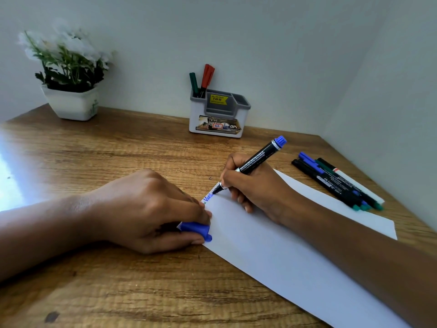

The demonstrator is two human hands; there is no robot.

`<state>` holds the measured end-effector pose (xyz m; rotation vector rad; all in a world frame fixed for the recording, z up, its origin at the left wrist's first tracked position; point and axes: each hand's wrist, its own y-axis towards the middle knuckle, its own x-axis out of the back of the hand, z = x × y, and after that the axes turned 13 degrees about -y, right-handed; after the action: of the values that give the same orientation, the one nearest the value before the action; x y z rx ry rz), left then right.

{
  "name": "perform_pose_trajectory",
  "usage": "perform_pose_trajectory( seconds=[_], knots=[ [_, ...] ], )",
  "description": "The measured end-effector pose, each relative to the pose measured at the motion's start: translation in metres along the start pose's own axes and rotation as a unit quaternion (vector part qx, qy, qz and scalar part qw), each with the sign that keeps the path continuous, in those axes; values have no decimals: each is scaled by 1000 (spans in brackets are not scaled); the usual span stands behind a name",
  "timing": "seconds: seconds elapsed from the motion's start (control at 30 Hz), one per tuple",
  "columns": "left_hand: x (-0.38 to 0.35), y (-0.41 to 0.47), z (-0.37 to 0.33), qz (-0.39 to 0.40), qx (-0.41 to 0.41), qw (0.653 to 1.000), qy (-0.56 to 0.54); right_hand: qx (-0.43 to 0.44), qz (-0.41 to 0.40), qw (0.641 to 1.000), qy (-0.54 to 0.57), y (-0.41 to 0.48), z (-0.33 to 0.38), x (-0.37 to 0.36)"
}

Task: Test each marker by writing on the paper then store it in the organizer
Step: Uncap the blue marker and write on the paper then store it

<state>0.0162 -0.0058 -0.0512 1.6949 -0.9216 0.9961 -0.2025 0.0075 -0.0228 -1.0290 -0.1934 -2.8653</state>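
Grain-streaked wooden table [94, 150] set into a pale-walled corner. Far left, a white pot of white flowers [68, 67]. Left hand [151, 209] curled round a blue cap [197, 230] at the edge of the paper [272, 268]. Behind, against the wall, the organizer [220, 114], green and red markers [208, 74] upright inside. Right hand [257, 190] pinching the blue marker [260, 158], tip on the paper's top corner by blue writing. Far right, loose markers [338, 183] bunched on the wood.

The blue cap [196, 230] is half buried under the left fingers [194, 209], and the writing [208, 197] just ahead of the right fingers [225, 176] is too small to read. The paper [272, 252] runs off the bottom edge; beyond the fingers, the organizer [196, 114] wall hides the lower halves of its markers [207, 75].
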Motion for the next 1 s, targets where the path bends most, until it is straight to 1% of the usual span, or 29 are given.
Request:
perform_pose_trajectory(
  seconds=[0.1, 0.17, 0.23, 0.27, 0.33, 0.43, 0.53, 0.63, 0.7, 0.8, 0.87, 0.93, 1.0],
  knots=[
    [0, 0, 0, 0, -3, 1000, -2, -14, -7, 1000, 6, 0, 0, 0],
    [1, -1, 0, -7, -6, 1000, -7, -46, -20, 996, 77, 2, 0, 2],
    [4, 2, -2, -18, -16, 1000, -18, -75, -26, 979, 186, 4, -1, 7],
    [6, 3, -4, -23, -29, 999, -28, -77, -24, 970, 229, 3, -1, 9],
    [11, 6, -6, -36, -49, 997, -57, -67, -12, 961, 268, 2, -2, 10],
    [16, 9, -9, -64, -32, 993, -93, -40, 3, 965, 261, 0, 0, 12],
    [18, 10, -9, -105, -12, 986, -128, 7, 1, 973, 231, -3, 6, 19],
    [21, 10, -6, -156, 12, 978, -141, 47, -9, 980, 191, -6, 11, 29],
    [22, 8, -3, -166, 27, 975, -148, 54, -3, 982, 183, -7, 11, 31],
    [23, 8, 0, -148, 36, 978, -145, 35, 22, 983, 179, -8, 9, 26],
    [23, 7, 0, -116, 29, 985, -126, 20, 35, 984, 175, -9, 6, 21],
    [21, 6, 1, -79, 17, 992, -100, 10, 39, 985, 165, -9, 5, 17],
    [20, 5, 2, -59, 6, 994, -87, 4, 32, 988, 153, -9, 3, 13]
  ],
)
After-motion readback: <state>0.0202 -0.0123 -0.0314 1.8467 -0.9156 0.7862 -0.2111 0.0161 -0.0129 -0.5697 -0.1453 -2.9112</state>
